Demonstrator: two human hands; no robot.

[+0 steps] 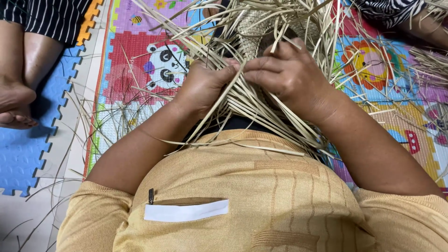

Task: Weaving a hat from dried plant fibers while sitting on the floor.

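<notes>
A partly woven piece of pale dried straw strips (254, 28) lies in front of me, its plaited part at the top centre and long loose strands fanning out toward my lap. My left hand (205, 84) is closed around a bundle of the loose straw strands (247, 100). My right hand (291, 74) pinches strands just beside it, fingertips almost touching the left hand. Many strips run under both hands and hide the weave's lower edge.
A colourful children's play mat (140, 60) with a panda picture covers the floor. Blue foam puzzle tiles (28, 144) lie at left, where another person's bare leg and foot (18, 93) rest. Another person's arm (429, 28) shows at top right. Loose straw is scattered about.
</notes>
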